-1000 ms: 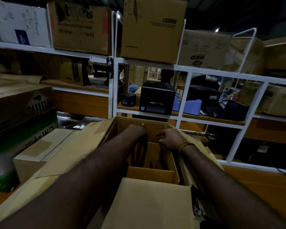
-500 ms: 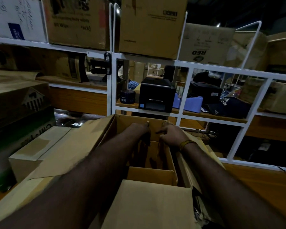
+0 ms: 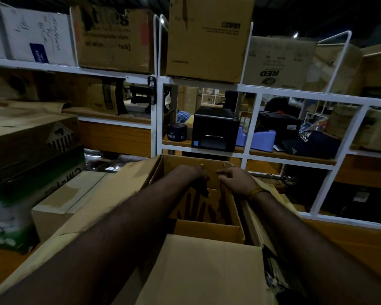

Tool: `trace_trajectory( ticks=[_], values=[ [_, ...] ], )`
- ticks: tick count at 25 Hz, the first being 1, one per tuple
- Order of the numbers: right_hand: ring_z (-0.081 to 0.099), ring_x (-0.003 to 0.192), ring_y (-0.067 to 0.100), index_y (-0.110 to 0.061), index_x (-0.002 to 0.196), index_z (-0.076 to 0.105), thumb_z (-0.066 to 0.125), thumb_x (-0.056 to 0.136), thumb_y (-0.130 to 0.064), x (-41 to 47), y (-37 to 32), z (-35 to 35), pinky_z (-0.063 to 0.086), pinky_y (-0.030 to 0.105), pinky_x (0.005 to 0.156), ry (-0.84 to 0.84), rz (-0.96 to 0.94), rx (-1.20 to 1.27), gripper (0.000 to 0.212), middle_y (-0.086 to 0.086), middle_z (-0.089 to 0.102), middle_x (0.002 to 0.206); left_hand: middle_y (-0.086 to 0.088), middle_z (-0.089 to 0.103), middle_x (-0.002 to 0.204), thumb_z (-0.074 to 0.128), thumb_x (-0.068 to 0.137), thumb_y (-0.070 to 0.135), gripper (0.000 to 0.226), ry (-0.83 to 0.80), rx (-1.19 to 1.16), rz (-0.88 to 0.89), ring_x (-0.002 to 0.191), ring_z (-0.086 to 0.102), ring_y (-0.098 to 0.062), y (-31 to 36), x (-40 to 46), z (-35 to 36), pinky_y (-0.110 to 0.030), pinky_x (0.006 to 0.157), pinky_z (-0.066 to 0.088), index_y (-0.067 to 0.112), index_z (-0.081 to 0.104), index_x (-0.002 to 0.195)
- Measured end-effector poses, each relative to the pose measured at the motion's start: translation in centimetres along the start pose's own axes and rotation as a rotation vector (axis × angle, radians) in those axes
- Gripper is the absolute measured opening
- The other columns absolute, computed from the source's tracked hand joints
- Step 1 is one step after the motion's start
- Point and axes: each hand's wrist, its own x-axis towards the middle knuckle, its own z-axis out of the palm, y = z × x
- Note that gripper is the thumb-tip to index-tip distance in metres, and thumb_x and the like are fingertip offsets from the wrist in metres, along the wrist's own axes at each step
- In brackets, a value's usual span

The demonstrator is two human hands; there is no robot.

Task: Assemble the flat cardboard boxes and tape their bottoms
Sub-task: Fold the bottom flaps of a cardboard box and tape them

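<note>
Both arms reached forward into an open cardboard box (image 3: 209, 232) that stood directly in front of the person, its flaps spread outward. The left hand (image 3: 195, 176) was hooked over the far wall of the box, fingers curled down its inner face and gripping the edge. Just to its right, the right hand (image 3: 235, 180), a yellow band (image 3: 256, 192) at its wrist, pinched the same far wall with bent fingers. The near flap (image 3: 207, 271) lay flat below both forearms. Beyond the hands, on the white metal shelving (image 3: 249, 150), sat a black label printer (image 3: 216, 129) and a dark tape roll (image 3: 177, 134).
</note>
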Motion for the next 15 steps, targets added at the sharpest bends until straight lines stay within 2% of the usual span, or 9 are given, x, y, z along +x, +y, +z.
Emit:
trace_trajectory(
  ticks=[2,4,6,8,11,15],
  values=[
    [0.056,0.101,0.013,-0.024,0.135,0.057,0.051,0.099,-0.026,-0.3,0.0,0.0,0.043,0.022,0.075,0.011,-0.003,0.008,0.036,0.003,0.056,0.136,-0.008,0.005,0.164,0.061,0.092,0.044,0.075,0.018,0.017,-0.008,0.144,0.024,-0.036,0.1,-0.9,0.1,-0.054,0.114,0.031,0.026,0.022,0.154],
    [0.051,0.121,0.018,-0.022,0.139,0.053,0.047,0.101,-0.026,-0.7,0.1,0.0,0.039,0.025,0.089,0.025,0.002,0.023,0.039,0.004,0.051,0.144,-0.008,0.009,0.163,0.062,0.092,0.043,0.076,0.022,0.002,-0.020,0.144,0.024,-0.036,0.1,-1.5,0.2,-0.054,0.114,0.031,0.025,0.022,0.154],
    [0.045,0.131,0.021,-0.022,0.143,0.049,0.044,0.103,-0.028,-1.4,0.1,-0.2,0.036,0.028,0.099,0.048,-0.002,0.023,0.041,0.005,0.048,0.147,-0.009,0.014,0.162,0.062,0.091,0.045,0.078,0.029,0.000,-0.029,0.145,0.024,-0.035,0.0,-2.1,0.2,-0.054,0.114,0.030,0.025,0.020,0.154],
    [0.046,0.130,0.022,-0.022,0.144,0.047,0.041,0.104,-0.030,-2.3,-0.1,-0.6,0.038,0.036,0.105,0.082,-0.018,0.052,0.041,0.006,0.049,0.145,-0.010,0.020,0.161,0.061,0.091,0.047,0.079,0.053,0.003,-0.020,0.144,0.027,-0.034,-0.1,-2.8,0.2,-0.054,0.114,0.031,0.026,0.020,0.155],
    [0.049,0.118,0.016,-0.021,0.143,0.047,0.044,0.103,-0.027,-4.1,-0.6,-1.8,0.041,0.034,0.096,0.120,-0.042,0.066,0.040,0.005,0.053,0.137,-0.011,0.033,0.155,0.061,0.092,0.045,0.076,0.130,-0.030,0.016,0.139,0.036,-0.033,0.4,-4.4,0.4,-0.050,0.111,0.036,0.025,0.022,0.154],
    [0.045,0.134,0.023,-0.020,0.139,0.054,0.052,0.100,-0.022,-6.8,-1.5,-3.0,0.040,0.037,0.103,0.122,-0.056,0.010,0.039,0.005,0.045,0.150,-0.009,0.045,0.147,0.061,0.092,0.041,0.069,0.178,-0.120,0.076,0.130,0.047,-0.030,1.8,-7.7,1.2,-0.044,0.104,0.042,0.026,0.029,0.151]
  ],
)
